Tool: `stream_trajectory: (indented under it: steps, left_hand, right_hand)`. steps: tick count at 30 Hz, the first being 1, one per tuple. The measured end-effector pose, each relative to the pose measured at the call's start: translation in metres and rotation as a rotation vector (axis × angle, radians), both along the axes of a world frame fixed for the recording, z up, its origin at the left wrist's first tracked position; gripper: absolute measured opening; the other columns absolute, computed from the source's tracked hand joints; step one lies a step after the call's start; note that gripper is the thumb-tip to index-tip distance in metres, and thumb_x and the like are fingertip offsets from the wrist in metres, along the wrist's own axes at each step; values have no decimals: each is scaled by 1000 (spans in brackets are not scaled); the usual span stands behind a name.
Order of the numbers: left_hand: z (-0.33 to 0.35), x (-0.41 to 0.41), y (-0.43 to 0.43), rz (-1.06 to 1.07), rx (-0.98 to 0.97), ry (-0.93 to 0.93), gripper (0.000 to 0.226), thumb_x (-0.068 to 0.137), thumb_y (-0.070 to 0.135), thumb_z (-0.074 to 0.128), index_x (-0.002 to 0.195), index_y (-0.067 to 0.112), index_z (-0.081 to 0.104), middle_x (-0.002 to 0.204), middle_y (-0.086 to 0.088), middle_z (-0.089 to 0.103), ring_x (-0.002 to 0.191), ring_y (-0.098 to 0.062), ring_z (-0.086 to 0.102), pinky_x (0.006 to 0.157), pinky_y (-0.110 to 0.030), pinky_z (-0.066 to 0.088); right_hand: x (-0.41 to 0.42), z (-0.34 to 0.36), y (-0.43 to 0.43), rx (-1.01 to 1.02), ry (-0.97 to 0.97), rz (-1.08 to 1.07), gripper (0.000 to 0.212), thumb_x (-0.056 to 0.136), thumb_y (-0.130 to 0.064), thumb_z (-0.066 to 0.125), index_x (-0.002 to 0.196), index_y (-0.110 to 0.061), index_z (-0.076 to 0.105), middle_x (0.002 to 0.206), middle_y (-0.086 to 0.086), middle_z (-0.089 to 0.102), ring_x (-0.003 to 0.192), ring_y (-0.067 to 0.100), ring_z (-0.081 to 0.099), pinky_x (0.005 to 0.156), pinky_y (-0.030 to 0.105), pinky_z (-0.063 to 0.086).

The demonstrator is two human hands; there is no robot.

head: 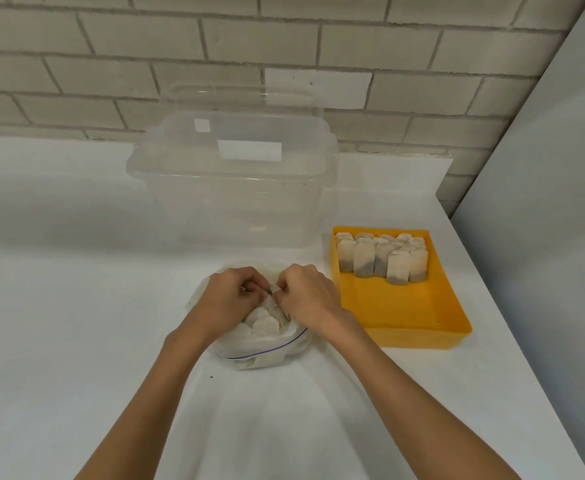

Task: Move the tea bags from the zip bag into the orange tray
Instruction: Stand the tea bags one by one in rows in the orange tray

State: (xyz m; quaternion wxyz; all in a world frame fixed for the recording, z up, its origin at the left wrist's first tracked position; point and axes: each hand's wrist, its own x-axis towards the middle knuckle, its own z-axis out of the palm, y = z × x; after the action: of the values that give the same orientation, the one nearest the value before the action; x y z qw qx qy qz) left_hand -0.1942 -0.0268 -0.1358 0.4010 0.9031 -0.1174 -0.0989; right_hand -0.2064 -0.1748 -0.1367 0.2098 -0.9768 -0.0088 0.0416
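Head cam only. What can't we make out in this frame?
All from the head view:
1. Left hand and right hand fingers: curled under at the zip bag mouth, so whether they pinch film or contents is hidden.
2. Count of tea bags in the zip bag: hidden by hands and crumpled film.
3. Tray tea bags in the orange tray: back rows hidden by the front row.
4. Clear container: contents blurred by cloudy walls.

Clear zip bag [271, 355] of tea bags [262, 323], orange tray [400, 308] right of it, part-filled.
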Motion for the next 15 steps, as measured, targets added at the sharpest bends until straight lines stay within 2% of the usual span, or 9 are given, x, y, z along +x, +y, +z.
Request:
stream_trajectory:
  steps: [3,5,8,11,13,15]
  left_hand:
    - [-2,-5,-4,9,-76,-8,20,85,0,62,93,16,70,83,2,69,66,8,59,65,-4,43]
    - [-2,-6,-5,14,-128,6,20,85,5,65,97,21,69,92,4,69,76,3,62,70,-8,46]
    - [2,-10,-10,31,-188,33,29,82,20,73,108,28,63,106,12,64,92,-3,63,79,-19,51]
    - [8,-16,-20,-2,-251,10,42,79,28,77,115,36,57,114,17,60,102,-2,60,85,-22,50]
    - [8,-18,-24,1,-296,-29,40,81,25,74,114,38,57,112,19,62,102,-4,62,86,-27,52]
    - [9,-19,-27,31,-353,-60,28,88,20,68,112,32,60,101,20,66,93,-10,66,83,-32,55]
  right_hand:
    - [4,1,-9,232,21,-85,13,84,-21,61,74,-14,66,72,0,65,80,24,62,64,33,49]
    - [6,6,-15,439,32,-142,9,82,-17,67,74,-20,66,64,-8,60,72,15,61,66,29,50]
    - [3,19,-23,704,12,-232,12,81,-15,71,72,-19,64,66,-5,62,57,7,57,58,19,46]
    - [-2,36,-27,923,67,-294,10,82,-15,72,80,-14,62,68,-1,63,52,7,58,48,13,42]
    - [-4,45,-27,1014,115,-298,11,82,-16,73,84,-13,63,70,1,66,54,8,61,51,16,42]
    - [-5,50,-29,1057,141,-273,13,82,-18,73,89,-11,65,73,3,69,57,9,62,55,19,43]
